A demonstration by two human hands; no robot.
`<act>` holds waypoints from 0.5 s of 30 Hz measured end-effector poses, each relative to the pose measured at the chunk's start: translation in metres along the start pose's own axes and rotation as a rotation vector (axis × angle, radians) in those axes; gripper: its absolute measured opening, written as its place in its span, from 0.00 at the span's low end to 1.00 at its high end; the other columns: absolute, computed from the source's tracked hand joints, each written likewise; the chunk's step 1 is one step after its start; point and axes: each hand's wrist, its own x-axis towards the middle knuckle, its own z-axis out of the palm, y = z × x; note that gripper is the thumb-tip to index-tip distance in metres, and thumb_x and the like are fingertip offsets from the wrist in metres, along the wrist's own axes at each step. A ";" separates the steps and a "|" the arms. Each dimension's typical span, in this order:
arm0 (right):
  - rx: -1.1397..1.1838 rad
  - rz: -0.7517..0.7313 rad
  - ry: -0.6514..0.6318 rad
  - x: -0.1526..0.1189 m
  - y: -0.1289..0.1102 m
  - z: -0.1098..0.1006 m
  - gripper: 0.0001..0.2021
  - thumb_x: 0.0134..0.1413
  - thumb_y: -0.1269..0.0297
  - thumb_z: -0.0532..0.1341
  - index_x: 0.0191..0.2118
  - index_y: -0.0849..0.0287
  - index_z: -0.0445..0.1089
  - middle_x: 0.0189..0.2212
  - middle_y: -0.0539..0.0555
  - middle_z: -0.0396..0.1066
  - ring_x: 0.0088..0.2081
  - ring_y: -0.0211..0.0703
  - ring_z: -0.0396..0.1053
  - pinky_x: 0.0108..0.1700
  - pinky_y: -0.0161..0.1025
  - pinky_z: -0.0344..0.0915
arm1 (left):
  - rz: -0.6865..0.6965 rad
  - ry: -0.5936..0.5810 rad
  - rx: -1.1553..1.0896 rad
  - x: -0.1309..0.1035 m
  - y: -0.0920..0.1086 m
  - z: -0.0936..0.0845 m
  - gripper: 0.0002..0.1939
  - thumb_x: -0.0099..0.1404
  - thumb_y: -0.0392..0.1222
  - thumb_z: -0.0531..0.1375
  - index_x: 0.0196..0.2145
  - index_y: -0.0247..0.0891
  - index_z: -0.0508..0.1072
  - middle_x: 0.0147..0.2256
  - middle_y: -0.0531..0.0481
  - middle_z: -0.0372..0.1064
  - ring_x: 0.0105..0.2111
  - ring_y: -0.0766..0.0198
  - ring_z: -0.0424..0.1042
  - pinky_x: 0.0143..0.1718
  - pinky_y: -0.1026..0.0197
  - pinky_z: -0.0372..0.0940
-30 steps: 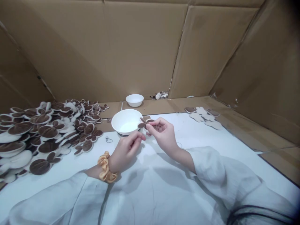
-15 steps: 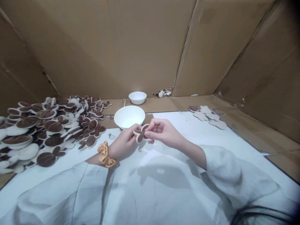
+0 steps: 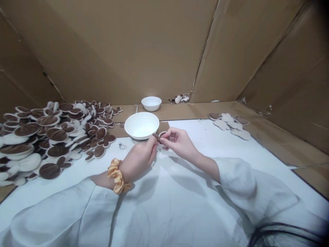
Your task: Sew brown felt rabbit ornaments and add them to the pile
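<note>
A small brown fabric piece with a white edge (image 3: 162,134), shaped with rounded lobes like those in the pile, is between my two hands in front of the large white bowl (image 3: 142,125). My left hand (image 3: 142,154), with an orange scrunchie (image 3: 118,175) at the wrist, is closed on its left side. The thumb and fingers of my right hand (image 3: 179,143) pinch its right side. Much of the piece is hidden behind the fingers.
A heap of brown and white bunny-head pieces (image 3: 58,134) covers the table's left. Beside it lies a small dark loop (image 3: 122,145). A smaller white bowl (image 3: 151,103) stands at the back, near scraps (image 3: 181,98). Several flat fabric pieces (image 3: 228,122) lie right. Cardboard walls (image 3: 123,51) enclose the table.
The held piece has turned from showing its brown lobes to a more edge-on angle. My left hand has rolled over it, knuckles up. Both hands remain on it.
</note>
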 end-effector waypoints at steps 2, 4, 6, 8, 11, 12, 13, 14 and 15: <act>0.168 0.037 0.031 -0.001 -0.001 0.003 0.10 0.44 0.63 0.63 0.25 0.61 0.62 0.23 0.50 0.69 0.21 0.35 0.67 0.25 0.35 0.65 | 0.025 0.059 0.000 -0.003 0.003 0.004 0.07 0.65 0.36 0.44 0.37 0.37 0.59 0.31 0.46 0.70 0.26 0.63 0.69 0.26 0.64 0.59; 0.269 0.061 0.057 -0.002 -0.003 0.005 0.11 0.42 0.63 0.65 0.25 0.61 0.62 0.23 0.49 0.69 0.21 0.33 0.67 0.26 0.35 0.65 | 0.050 0.109 -0.004 -0.004 0.003 0.008 0.07 0.65 0.35 0.44 0.37 0.37 0.60 0.32 0.45 0.70 0.28 0.62 0.70 0.29 0.64 0.60; 0.343 0.092 0.064 -0.003 -0.004 0.006 0.11 0.42 0.63 0.65 0.25 0.62 0.62 0.24 0.49 0.69 0.21 0.32 0.66 0.27 0.34 0.65 | 0.039 0.136 -0.048 -0.005 0.001 0.010 0.07 0.64 0.35 0.45 0.38 0.37 0.60 0.33 0.46 0.71 0.27 0.64 0.69 0.28 0.65 0.60; 0.405 0.123 0.041 -0.003 -0.005 0.005 0.11 0.42 0.62 0.65 0.26 0.62 0.63 0.25 0.49 0.69 0.22 0.30 0.65 0.27 0.33 0.64 | -0.009 0.137 -0.142 -0.005 -0.001 0.010 0.08 0.64 0.35 0.46 0.39 0.36 0.61 0.30 0.49 0.70 0.22 0.68 0.65 0.25 0.67 0.58; 0.453 0.118 -0.084 0.000 -0.005 0.000 0.11 0.43 0.62 0.66 0.26 0.61 0.63 0.24 0.48 0.68 0.22 0.31 0.65 0.27 0.33 0.64 | -0.035 0.105 -0.296 -0.002 -0.006 0.007 0.09 0.63 0.35 0.46 0.38 0.35 0.65 0.26 0.53 0.68 0.19 0.71 0.60 0.23 0.68 0.55; 0.456 0.108 -0.144 0.001 -0.006 -0.003 0.12 0.43 0.62 0.66 0.26 0.61 0.62 0.24 0.48 0.68 0.22 0.31 0.66 0.26 0.33 0.64 | -0.012 0.079 -0.344 0.000 -0.008 0.004 0.10 0.63 0.35 0.46 0.36 0.34 0.66 0.26 0.52 0.68 0.20 0.71 0.60 0.24 0.68 0.56; 0.447 0.102 -0.209 0.002 -0.007 -0.005 0.12 0.43 0.63 0.66 0.26 0.61 0.62 0.23 0.48 0.68 0.22 0.32 0.66 0.25 0.33 0.64 | 0.023 0.047 -0.388 0.002 -0.009 0.002 0.10 0.62 0.35 0.46 0.34 0.33 0.67 0.27 0.51 0.68 0.22 0.70 0.61 0.25 0.68 0.57; 0.424 0.108 -0.278 0.003 -0.008 -0.008 0.12 0.42 0.63 0.66 0.25 0.61 0.62 0.23 0.48 0.68 0.22 0.32 0.66 0.24 0.33 0.64 | 0.058 0.009 -0.421 0.004 -0.011 -0.001 0.10 0.62 0.35 0.47 0.31 0.33 0.67 0.27 0.50 0.68 0.24 0.70 0.62 0.26 0.68 0.57; 0.387 0.124 -0.347 0.004 -0.011 -0.011 0.12 0.42 0.64 0.66 0.25 0.61 0.62 0.23 0.49 0.69 0.22 0.32 0.66 0.24 0.33 0.65 | 0.084 -0.036 -0.441 0.007 -0.012 -0.004 0.10 0.61 0.34 0.47 0.28 0.33 0.66 0.27 0.50 0.68 0.25 0.69 0.63 0.27 0.68 0.58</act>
